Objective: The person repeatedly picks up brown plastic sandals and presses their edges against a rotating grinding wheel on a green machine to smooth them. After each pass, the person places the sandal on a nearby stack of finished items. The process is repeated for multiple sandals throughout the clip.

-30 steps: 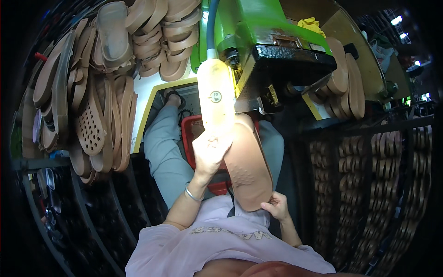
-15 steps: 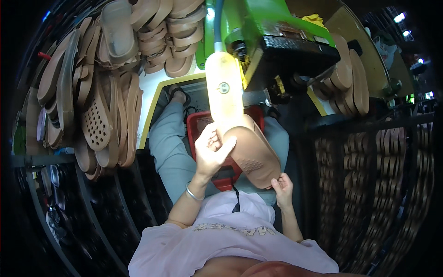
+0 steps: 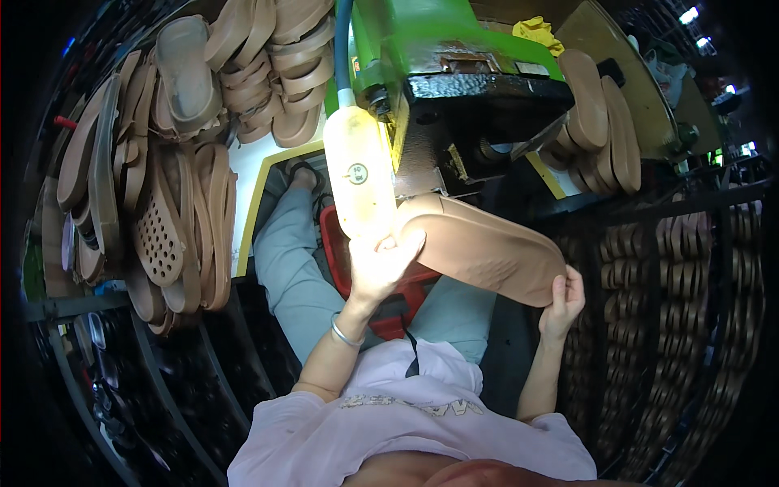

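Note:
A tan sandal (image 3: pixel 487 247) is held between my two hands, its footbed turned up and a patch of small bumps showing near the right end. My left hand (image 3: pixel 380 264) grips the strap end at the left, with the thumb on top. At the other end, my right hand (image 3: pixel 563 302) pinches the sandal's rim between thumb and fingers. Just above my left hand hangs a bright lamp (image 3: pixel 357 174), whose glare washes out the fingers. Behind the sandal stands a green and black machine (image 3: pixel 487 89).
Piles of tan sandals and soles (image 3: pixel 191 219) crowd the left side of the table. More soles (image 3: pixel 621 142) lean at the right beside a cardboard box (image 3: pixel 621 65). A red basket (image 3: pixel 329 243) sits between my legs. Racks of footwear (image 3: pixel 673 325) stand at the lower right.
The sandal has swung from a steep slant to nearly crosswise. My right hand has moved right and up with its end, while my left hand keeps hold of the strap end.

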Demonstrator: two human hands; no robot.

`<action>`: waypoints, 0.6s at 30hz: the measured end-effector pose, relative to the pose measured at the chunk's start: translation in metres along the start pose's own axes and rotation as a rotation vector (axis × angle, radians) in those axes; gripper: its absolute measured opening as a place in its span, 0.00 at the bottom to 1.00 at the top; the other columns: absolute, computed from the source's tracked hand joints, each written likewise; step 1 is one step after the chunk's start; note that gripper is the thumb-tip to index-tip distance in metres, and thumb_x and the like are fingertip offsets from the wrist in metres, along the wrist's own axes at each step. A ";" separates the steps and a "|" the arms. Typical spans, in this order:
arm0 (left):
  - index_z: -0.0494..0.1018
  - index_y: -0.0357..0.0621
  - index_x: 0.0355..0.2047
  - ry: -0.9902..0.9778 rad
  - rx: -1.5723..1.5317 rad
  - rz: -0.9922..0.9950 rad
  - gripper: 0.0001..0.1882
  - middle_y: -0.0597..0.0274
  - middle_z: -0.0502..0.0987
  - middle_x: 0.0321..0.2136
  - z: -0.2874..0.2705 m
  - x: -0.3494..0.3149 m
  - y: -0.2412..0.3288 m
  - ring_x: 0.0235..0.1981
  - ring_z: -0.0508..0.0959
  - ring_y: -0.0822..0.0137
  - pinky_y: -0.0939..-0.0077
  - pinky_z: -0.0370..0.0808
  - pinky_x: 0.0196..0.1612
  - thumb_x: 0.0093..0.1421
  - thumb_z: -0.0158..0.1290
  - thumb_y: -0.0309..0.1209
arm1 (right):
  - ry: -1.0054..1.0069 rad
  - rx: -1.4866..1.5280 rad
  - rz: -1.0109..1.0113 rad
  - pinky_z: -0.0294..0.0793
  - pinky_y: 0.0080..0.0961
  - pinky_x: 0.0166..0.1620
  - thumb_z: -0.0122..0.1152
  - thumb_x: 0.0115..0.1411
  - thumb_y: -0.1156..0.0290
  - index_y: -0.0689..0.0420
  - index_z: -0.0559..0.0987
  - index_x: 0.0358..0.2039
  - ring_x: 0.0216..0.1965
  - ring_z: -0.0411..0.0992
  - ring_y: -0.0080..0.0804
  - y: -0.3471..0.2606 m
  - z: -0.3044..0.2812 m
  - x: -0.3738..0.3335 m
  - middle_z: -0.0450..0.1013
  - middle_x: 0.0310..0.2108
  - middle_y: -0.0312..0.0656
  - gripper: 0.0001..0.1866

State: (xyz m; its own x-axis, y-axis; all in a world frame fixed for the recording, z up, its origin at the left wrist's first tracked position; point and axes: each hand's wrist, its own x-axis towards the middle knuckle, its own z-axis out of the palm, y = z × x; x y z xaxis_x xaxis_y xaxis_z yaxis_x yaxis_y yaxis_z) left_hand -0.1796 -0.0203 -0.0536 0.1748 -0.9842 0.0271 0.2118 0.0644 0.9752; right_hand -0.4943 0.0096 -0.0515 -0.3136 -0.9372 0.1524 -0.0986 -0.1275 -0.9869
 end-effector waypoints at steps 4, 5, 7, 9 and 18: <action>0.72 0.30 0.43 0.025 0.094 0.001 0.16 0.62 0.77 0.34 -0.014 -0.007 -0.003 0.31 0.74 0.79 0.86 0.72 0.35 0.54 0.58 0.20 | -0.019 0.046 -0.020 0.67 0.17 0.43 0.56 0.62 0.72 0.67 0.72 0.43 0.36 0.69 0.20 -0.016 0.020 0.029 0.72 0.36 0.40 0.13; 0.72 0.30 0.43 0.039 0.077 0.009 0.16 0.62 0.77 0.34 -0.016 -0.008 0.002 0.31 0.74 0.79 0.86 0.72 0.35 0.53 0.58 0.20 | -0.024 0.061 -0.027 0.68 0.17 0.43 0.56 0.62 0.73 0.67 0.73 0.43 0.36 0.69 0.21 -0.019 0.027 0.036 0.73 0.36 0.40 0.12; 0.72 0.30 0.42 0.075 0.017 0.018 0.16 0.62 0.77 0.34 -0.021 -0.010 0.011 0.31 0.74 0.78 0.85 0.72 0.36 0.52 0.58 0.19 | -0.065 0.110 -0.010 0.69 0.18 0.44 0.56 0.62 0.73 0.67 0.73 0.43 0.37 0.70 0.21 -0.024 0.042 0.047 0.73 0.37 0.41 0.12; 0.72 0.29 0.43 0.116 -0.031 0.029 0.17 0.62 0.77 0.34 -0.029 -0.014 0.022 0.31 0.74 0.78 0.86 0.71 0.35 0.53 0.58 0.19 | -0.106 0.159 -0.009 0.70 0.19 0.45 0.56 0.62 0.74 0.67 0.73 0.43 0.38 0.71 0.22 -0.022 0.060 0.053 0.74 0.37 0.42 0.12; 0.64 0.29 0.51 -0.095 -0.060 -0.251 0.26 0.54 0.74 0.44 -0.082 -0.057 0.018 0.46 0.74 0.67 0.74 0.70 0.50 0.53 0.58 0.26 | -0.278 0.269 0.181 0.69 0.15 0.43 0.61 0.57 0.76 0.65 0.76 0.40 0.37 0.71 0.18 0.001 0.081 0.050 0.75 0.36 0.38 0.11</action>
State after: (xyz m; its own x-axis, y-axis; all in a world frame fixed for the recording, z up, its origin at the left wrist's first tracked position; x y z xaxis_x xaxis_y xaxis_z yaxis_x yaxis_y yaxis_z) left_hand -0.1069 0.0507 -0.0560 0.0191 -0.9815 -0.1907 0.2943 -0.1768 0.9392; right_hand -0.4337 -0.0638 -0.0494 -0.0329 -0.9994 -0.0081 0.1960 0.0015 -0.9806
